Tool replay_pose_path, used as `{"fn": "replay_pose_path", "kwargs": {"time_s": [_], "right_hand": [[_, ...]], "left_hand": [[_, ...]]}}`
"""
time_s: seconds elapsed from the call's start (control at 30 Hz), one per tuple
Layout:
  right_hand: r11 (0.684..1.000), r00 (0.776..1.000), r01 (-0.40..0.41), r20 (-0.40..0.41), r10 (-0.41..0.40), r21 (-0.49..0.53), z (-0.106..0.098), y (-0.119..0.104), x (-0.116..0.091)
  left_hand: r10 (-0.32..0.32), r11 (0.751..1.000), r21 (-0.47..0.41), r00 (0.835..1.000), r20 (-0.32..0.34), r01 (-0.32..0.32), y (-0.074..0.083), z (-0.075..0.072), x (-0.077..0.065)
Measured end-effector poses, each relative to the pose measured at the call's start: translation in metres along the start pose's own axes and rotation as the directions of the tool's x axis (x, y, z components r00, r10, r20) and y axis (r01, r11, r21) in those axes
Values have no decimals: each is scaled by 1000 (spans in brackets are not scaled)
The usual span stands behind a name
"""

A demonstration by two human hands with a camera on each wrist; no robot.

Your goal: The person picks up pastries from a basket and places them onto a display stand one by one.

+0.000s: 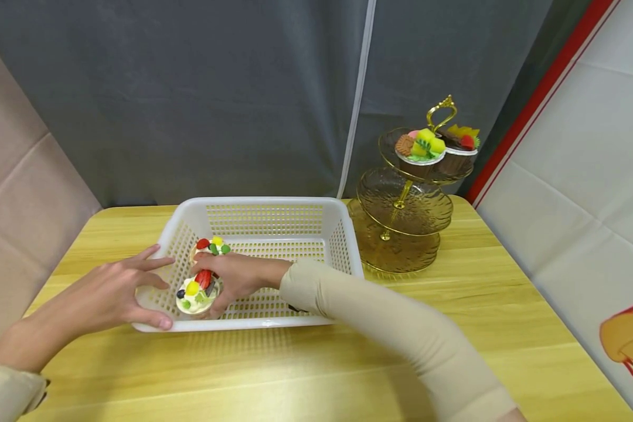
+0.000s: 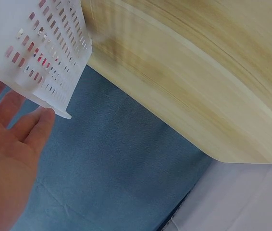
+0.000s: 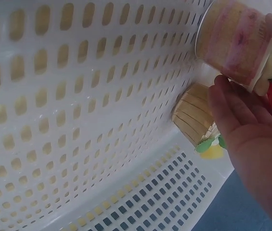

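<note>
A white perforated plastic basket (image 1: pixel 264 323) stands on the wooden table. Inside its left end my right hand (image 1: pixel 237 278) holds a dessert cup (image 1: pixel 196 298) topped with white cream, strawberry and yellow fruit. The right wrist view shows this cup's clear side with pink and tan layers (image 3: pixel 234 43), thumb and fingers on either side of it. Just behind is a cupcake (image 1: pixel 218 248) with red, yellow and green toppings; its pleated tan wrapper (image 3: pixel 193 115) lies tilted. My left hand (image 1: pixel 111 293) rests spread at the basket's left rim, thumb on the front corner.
Right of the basket stands a three-tier amber stand (image 1: pixel 403 205) with a gold handle. Two dark cupcakes, one with yellow fruit (image 1: pixel 427 146) and one with a red topping (image 1: pixel 460 155), sit on its top tier. A grey curtain (image 1: pixel 216 105) hangs behind the table (image 1: pixel 295 375).
</note>
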State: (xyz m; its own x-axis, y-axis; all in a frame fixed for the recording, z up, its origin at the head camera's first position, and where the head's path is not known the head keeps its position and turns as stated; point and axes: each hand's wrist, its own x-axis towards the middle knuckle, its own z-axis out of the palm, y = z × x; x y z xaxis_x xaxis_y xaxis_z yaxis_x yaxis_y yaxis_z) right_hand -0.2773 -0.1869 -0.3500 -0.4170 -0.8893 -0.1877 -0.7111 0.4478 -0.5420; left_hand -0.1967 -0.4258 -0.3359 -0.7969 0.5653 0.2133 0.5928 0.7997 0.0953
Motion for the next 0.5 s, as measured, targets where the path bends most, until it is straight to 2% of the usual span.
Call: {"fn": "replay_pose_path", "kwargs": {"time_s": [0.23, 0.5], "right_hand": [[1000, 1000, -15, -1, 15, 1, 1, -1, 3], [1000, 999, 19, -28, -19, 11, 1, 0, 1]], "left_hand": [[3, 1000, -5, 1000, -12, -3, 1, 1, 0], [-7, 1000, -5, 1000, 0, 7, 1, 0, 0]]}}
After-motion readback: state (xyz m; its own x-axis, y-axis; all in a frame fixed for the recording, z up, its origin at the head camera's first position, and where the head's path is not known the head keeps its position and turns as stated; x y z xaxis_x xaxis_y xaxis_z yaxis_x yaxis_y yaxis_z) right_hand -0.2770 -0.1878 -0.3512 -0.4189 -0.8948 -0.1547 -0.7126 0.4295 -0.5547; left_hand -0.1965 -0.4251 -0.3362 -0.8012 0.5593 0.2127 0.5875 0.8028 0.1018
